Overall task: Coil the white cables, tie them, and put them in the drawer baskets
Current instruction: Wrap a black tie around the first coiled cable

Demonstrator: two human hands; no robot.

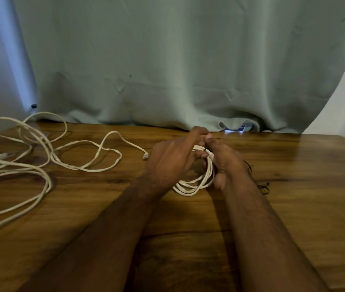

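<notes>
— Where is this happening?

— A pale green curtain (188, 60) is hanging down onto the back of a wooden table (294, 186), and the person is working at the middle of it.

— And the cable being worked on?

— The coiled cable (197, 184) is sitting between the two hands, its lower loops resting on the wood. The left hand (171, 161) is reaching over the coil with its fingers curling toward the top of it, and the right hand (224, 161) is pinching something small and dark at the top of the loops — a tie, I am guessing, though it is too blurred to be sure. Thin black ties (262, 186) are lying just beside the right wrist.

— How is it likely to be handling?

— Light and limp, I would judge — soft enough to bend, springy enough that the loops are wanting to fan apart. Taking hold across all the strands at one spot is looking wisest, not by a single loop.

— Anything else waiting?

— A loose cable (30, 157) is sprawling over the left of the table, well apart, its plug (145, 155) pointing toward the left hand. No drawer baskets are showing.
</notes>
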